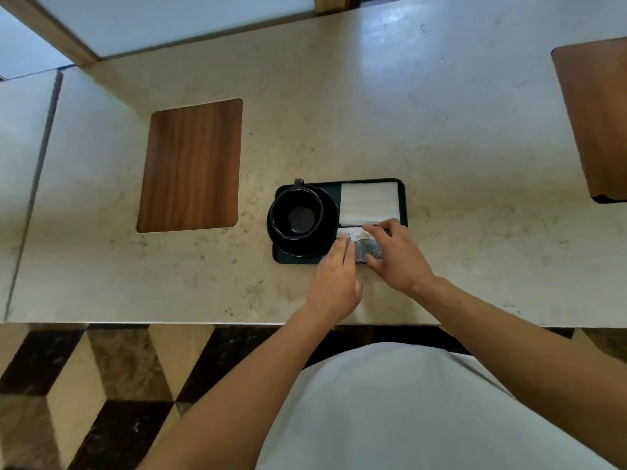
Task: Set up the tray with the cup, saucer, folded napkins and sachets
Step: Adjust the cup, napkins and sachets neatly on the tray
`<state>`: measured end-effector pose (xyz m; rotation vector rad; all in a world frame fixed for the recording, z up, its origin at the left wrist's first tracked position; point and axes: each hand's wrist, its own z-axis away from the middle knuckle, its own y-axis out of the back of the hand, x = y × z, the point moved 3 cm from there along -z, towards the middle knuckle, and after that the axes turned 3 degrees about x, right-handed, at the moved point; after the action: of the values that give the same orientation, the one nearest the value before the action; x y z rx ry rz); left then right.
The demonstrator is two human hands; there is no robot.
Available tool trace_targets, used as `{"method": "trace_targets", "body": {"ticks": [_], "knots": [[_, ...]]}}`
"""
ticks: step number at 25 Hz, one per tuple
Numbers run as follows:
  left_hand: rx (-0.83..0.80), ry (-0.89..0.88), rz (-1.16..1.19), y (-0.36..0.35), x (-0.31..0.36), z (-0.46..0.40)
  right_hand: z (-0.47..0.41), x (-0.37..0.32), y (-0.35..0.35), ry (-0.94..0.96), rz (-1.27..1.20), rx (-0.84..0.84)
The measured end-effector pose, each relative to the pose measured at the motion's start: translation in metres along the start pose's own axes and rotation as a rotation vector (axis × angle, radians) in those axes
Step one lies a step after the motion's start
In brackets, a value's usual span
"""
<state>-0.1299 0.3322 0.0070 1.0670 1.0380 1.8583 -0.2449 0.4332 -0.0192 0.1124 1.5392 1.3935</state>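
Observation:
A dark rectangular tray [403, 198] lies on the marble counter. On its left half a black cup [297, 213] stands on a black saucer [327, 232], handle pointing away from me. White folded napkins [368, 203] fill the tray's far right part. Sachets [361, 244], white and grey, lie in the near right part. My left hand [336, 278] rests its fingertips on the sachets' left side. My right hand [397, 256] covers their right side, thumb and fingers closed around the stack. The tray's near right corner is hidden under my hands.
A wooden inset panel [191, 166] sits in the counter left of the tray. Another wooden piece [597, 120] stands at the far right. The counter's front edge [203, 323] runs just below my wrists, above a patterned floor.

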Motion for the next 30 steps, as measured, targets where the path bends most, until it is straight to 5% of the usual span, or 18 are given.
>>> {"method": "trace_targets", "body": {"ticks": [19, 30], "knots": [[-0.022, -0.069, -0.047, -0.014, -0.01, 0.001, -0.01, 0.003, 0.003, -0.054, -0.007, -0.06], [0.035, 0.057, 0.267, -0.01, 0.004, 0.006, -0.01, 0.001, 0.001, -0.058, -0.002, -0.031]]}}
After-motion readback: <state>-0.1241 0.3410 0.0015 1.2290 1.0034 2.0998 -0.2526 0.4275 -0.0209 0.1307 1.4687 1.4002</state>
